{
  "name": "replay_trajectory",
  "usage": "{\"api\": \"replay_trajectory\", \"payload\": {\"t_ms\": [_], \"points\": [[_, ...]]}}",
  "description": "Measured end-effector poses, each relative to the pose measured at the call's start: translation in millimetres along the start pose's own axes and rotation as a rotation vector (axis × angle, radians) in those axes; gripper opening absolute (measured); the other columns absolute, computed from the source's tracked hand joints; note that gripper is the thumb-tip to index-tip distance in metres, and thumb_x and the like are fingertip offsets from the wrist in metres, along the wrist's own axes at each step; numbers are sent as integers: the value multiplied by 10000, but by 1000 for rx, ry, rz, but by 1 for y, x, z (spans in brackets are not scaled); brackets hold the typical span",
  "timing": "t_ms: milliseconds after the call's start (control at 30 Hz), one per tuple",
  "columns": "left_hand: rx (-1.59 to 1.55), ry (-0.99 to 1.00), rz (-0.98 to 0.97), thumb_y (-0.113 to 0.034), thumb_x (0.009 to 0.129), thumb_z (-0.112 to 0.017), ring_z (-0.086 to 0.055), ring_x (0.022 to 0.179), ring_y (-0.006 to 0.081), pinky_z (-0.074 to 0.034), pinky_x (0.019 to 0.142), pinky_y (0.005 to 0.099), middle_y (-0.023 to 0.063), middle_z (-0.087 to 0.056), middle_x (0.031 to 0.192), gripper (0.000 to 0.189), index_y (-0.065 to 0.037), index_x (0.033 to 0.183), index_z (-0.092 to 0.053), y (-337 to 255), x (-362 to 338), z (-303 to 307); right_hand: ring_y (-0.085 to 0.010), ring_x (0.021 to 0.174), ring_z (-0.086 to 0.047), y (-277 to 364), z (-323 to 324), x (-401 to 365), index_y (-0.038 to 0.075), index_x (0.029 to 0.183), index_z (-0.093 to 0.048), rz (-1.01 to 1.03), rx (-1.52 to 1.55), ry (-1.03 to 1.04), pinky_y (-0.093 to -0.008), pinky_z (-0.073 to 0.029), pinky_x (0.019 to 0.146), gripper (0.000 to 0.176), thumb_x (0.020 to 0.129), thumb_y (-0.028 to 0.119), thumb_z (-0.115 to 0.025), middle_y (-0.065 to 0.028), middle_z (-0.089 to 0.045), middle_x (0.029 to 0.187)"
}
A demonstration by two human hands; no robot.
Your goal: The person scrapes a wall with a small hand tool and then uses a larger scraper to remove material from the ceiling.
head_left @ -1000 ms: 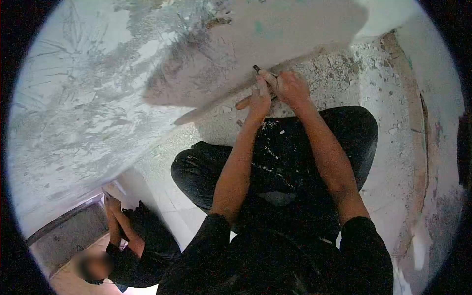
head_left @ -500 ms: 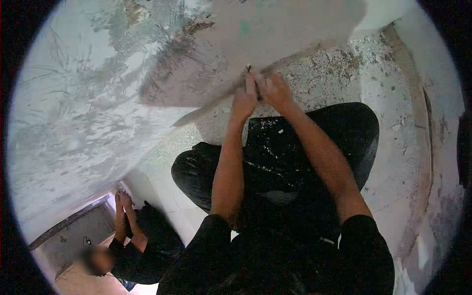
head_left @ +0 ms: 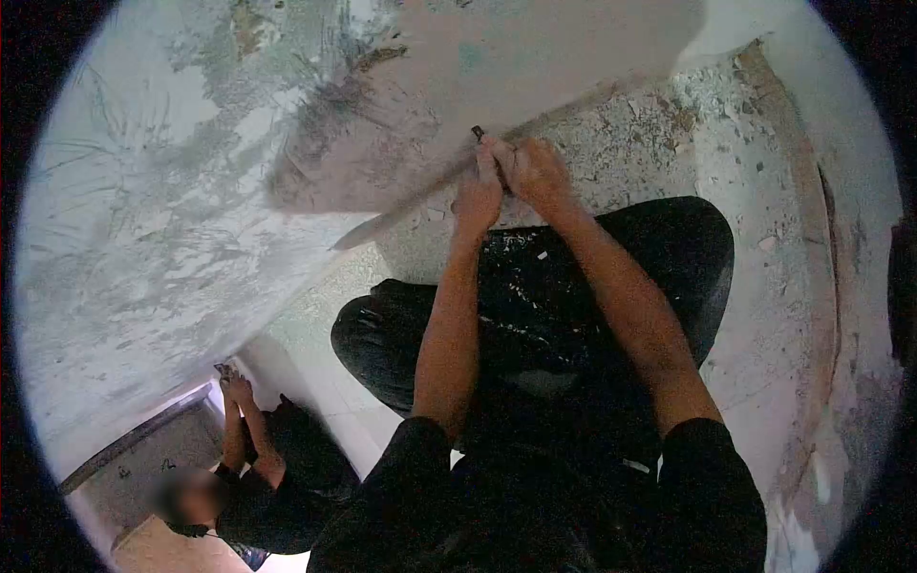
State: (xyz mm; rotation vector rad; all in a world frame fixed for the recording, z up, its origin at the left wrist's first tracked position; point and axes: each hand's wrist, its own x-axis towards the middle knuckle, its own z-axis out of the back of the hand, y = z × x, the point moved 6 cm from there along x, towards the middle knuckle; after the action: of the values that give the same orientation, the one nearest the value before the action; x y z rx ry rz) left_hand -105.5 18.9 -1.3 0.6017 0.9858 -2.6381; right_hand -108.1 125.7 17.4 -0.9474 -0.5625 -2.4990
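Note:
Both hands are closed around a narrow, dark-tipped scraper, its tip against or very near the foot of the wall. My left hand is wrapped low on it, the thumb pointing up along it. My right hand grips from the right side, its fingers meeting the left hand. Most of the handle is hidden by my fingers. Around the tip, the wall surface is patchy and scraped, with a smooth pinkish-grey area above.
Paint flakes and crumbs cover the floor by the wall. My bent legs in dark, paint-specked trousers lie below my hands. At lower left, another person sits with both hands raised to the wall. A second wall stands at right.
The scraper's tip has shifted slightly up and left, and more of it shows above my fingers. The other person's hands have shifted slightly, with a tool now visible.

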Motion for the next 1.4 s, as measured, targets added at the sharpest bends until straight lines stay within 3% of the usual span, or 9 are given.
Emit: {"api": "replay_trajectory", "payload": {"t_ms": [167, 400, 600, 700, 767, 800, 1233, 1333, 1400], "points": [[49, -203, -350, -461, 920, -184, -476, 1008, 491, -362, 874, 475, 346, -483, 1100, 641, 54, 1287, -292, 51, 65, -53, -205, 626, -507, -33, -12, -4, 209, 1213, -482, -187, -17, 451, -375, -419, 531, 445, 778, 143, -552, -43, -474, 663], [-168, 214, 47, -471, 902, -293, -469, 1007, 471, -366, 851, 471, 370, -471, 1080, 659, 81, 1259, -332, -18, -10, 12, -192, 560, -500, -3, -25, -5, 197, 1192, -495, 5, 126, 88, -325, -411, 496, 435, 768, 133, -564, -47, -492, 652], [205, -365, -418, -388, 907, -364, -543, 874, 433, -398, 790, 456, 315, -558, 944, 547, 77, 1185, -434, 22, 49, -68, -249, 625, -553, -35, 3, 15, 43, 726, -577, -203, 11, 453, -374, -456, 522, 266, 801, 297, -551, -94, -567, 700], [-585, -192, -27, -288, 908, -376, -542, 855, 433, -401, 772, 464, 316, -548, 971, 508, 68, 1267, -323, -11, 1, -21, -176, 579, -501, -21, -4, -8, 207, 1223, -479, 93, -185, -72, -327, -419, 490, 457, 777, 158, -566, -13, -515, 683], [-526, -57, 28, -258, 913, -338, -522, 879, 452, -399, 788, 466, 327, -521, 1029, 535, 33, 1337, -191, 1, -6, -31, -198, 587, -512, -15, -10, -24, 163, 1067, -550, 90, -156, 40, -347, -435, 504, 290, 781, 207, -563, -32, -517, 682], [234, -279, -423, -280, 927, -271, -517, 881, 467, -400, 779, 465, 339, -506, 1043, 519, 42, 1330, -222, 22, 2, -56, -219, 594, -522, -11, -9, -26, 119, 911, -621, 96, -142, 136, -368, -451, 517, 195, 785, 256, -560, -51, -520, 682], [-154, -231, -232, -300, 922, -334, -543, 826, 477, -406, 755, 508, 346, -554, 839, 508, 32, 1305, -304, 22, 12, -32, -263, 598, -519, -8, -14, -18, 272, 1192, -504, -66, -22, 141, -403, -445, 529, 398, 809, 168, -497, -85, -531, 672], [323, -387, -410, -444, 903, -337, -544, 855, 471, -412, 723, 500, 344, -556, 810, 572, 47, 1154, -487, 22, 20, -23, -211, 547, -481, -6, -36, -19, 176, 1246, -455, -74, -94, 309, -338, -424, 547, 464, 790, 141, -539, -55, -474, 602], [38, -182, -181, -156, 894, -351, -546, 671, 443, -417, 603, 495, 276, -571, 728, 433, 82, 1256, -350, 34, 33, -15, -232, 532, -493, -4, -38, -17, 151, 1229, -464, -110, 144, 135, -343, -432, 533, 436, 800, 149, -540, -76, -486, 571]]}}
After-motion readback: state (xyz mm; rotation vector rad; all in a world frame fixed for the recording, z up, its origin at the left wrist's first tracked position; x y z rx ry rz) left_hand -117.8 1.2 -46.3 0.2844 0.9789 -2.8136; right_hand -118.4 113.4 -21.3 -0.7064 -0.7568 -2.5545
